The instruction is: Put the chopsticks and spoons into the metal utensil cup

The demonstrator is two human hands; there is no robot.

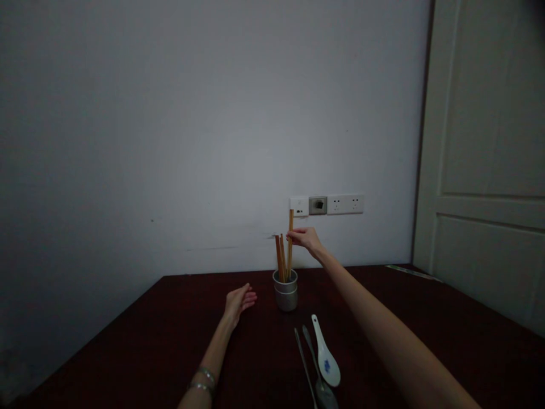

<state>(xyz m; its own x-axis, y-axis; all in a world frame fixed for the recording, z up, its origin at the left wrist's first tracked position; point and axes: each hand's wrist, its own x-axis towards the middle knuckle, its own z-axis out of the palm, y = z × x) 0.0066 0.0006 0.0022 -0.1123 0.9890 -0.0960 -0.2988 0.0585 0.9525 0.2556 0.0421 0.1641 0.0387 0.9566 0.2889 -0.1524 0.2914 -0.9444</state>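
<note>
A grey metal cup (286, 296) stands upright on the dark red table, with several wooden chopsticks (280, 258) leaning in it. Above its rim, my right hand (303, 237) pinches upright chopsticks (290, 220); their lower ends reach into the cup. Whether one or two are in the pinch is hard to make out. My left hand (240, 301) is to the left of the cup, apart from it, holding nothing, its fingers loosely stretched.
Nearer me lie a white spoon (326, 358) with a blue mark, a metal spoon (326, 395) and a thin metal utensil (304, 360). Wall sockets (346, 204) sit behind the cup. A flat strip (413, 273) lies at the table's (140, 335) back right, near a pale door (485, 170).
</note>
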